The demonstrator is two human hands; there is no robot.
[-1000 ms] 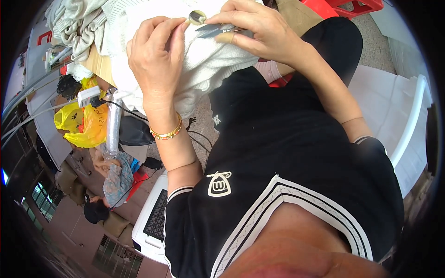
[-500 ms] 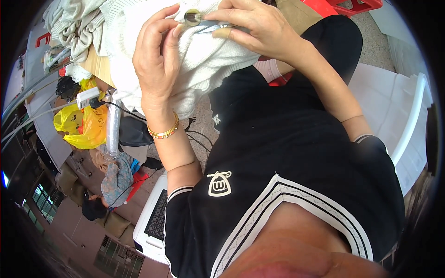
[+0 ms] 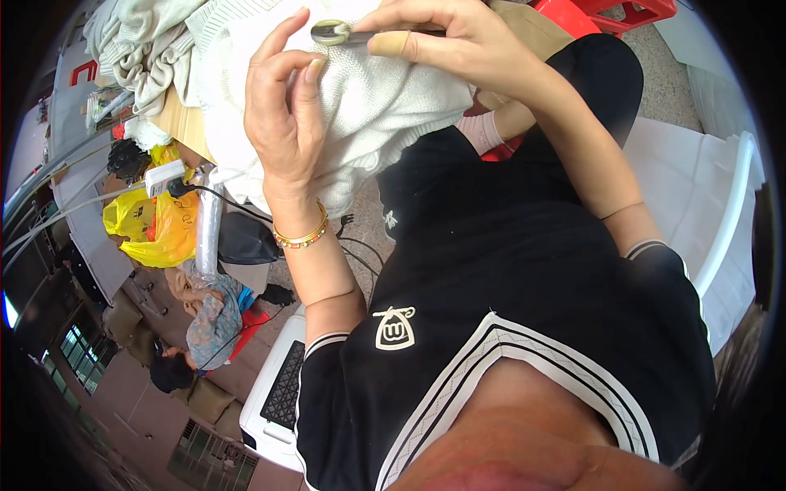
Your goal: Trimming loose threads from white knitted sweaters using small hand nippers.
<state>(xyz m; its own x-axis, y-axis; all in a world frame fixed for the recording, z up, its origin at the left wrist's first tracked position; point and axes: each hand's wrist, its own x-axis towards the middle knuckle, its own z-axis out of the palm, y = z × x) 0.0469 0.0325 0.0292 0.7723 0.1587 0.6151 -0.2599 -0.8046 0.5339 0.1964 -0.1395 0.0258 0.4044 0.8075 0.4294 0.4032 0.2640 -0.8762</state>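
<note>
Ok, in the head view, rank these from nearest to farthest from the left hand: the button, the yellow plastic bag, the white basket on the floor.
1. Button: just above the left hand, near its fingertips.
2. Yellow plastic bag: lower left, beyond the white knit garment.
3. White basket: farthest, at the lower edge by the elbow.

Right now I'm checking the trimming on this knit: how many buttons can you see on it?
1: a round grey-beige button on the white knitted garment, top centre, between left hand and right hand. Folds may hide others.
</note>
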